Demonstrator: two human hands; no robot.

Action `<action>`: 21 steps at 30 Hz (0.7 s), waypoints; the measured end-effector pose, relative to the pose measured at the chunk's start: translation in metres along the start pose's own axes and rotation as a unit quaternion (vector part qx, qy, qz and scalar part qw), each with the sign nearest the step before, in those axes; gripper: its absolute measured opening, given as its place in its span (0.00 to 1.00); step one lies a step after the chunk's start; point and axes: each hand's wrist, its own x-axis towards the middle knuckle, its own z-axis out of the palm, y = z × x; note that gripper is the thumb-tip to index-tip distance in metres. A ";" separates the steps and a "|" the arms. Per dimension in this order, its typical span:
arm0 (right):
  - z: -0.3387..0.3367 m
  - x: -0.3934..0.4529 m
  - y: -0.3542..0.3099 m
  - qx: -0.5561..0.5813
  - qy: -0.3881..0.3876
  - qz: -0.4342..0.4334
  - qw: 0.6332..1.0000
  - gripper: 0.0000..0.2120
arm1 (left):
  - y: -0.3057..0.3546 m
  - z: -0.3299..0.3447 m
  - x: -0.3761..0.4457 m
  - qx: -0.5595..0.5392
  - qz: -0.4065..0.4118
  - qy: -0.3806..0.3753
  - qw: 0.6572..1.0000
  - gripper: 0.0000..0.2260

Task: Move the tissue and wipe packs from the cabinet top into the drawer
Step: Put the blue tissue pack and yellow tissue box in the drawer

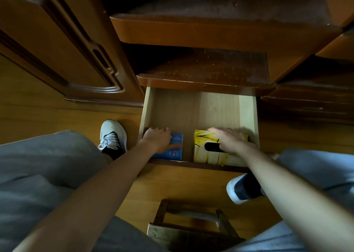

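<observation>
Low in the middle of the frame, the drawer [199, 108] stands pulled out from the cabinet [206, 83], and both of my hands are down inside it at its near edge. My left hand [158, 139] lies on the blue pack [177, 146], fingers curled over its far and left side and the thumb stretched along its top; I read that as a grip on the pack. The pack sits in the near left corner of the drawer, against the front wall. My right hand [230, 138] rests flat on the yellow tissue box [208, 150], fingers straight and spread toward the right, palm covering the box's right half; it presses rather than clasps. The box sits in the near right part of the drawer, just beside the blue pack with a narrow strip of bare wood between them. Its dark oval slot shows beside my wrist. Behind both, the drawer floor is bare pale wood. At the bottom centre stands a small wooden stool [193, 230], with a shoe [113, 134] at centre left on the floor.
</observation>
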 end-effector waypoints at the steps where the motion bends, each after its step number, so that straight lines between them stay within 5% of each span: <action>1: 0.001 -0.003 0.002 -0.006 0.001 0.003 1.000 0.37 | 0.007 0.004 0.000 -0.023 -0.031 0.005 0.999 0.44; 8: 0.010 -0.009 0.009 -0.038 0.031 0.022 0.999 0.39 | 0.026 0.019 0.010 -0.024 -0.103 0.009 0.994 0.48; 17: 0.014 -0.013 0.012 0.010 0.020 0.027 0.999 0.36 | 0.028 0.012 0.003 -0.021 -0.083 -0.007 0.996 0.39; 21: 0.013 -0.020 0.012 0.069 0.017 0.039 0.997 0.34 | 0.027 0.004 -0.007 -0.037 -0.067 0.045 0.996 0.37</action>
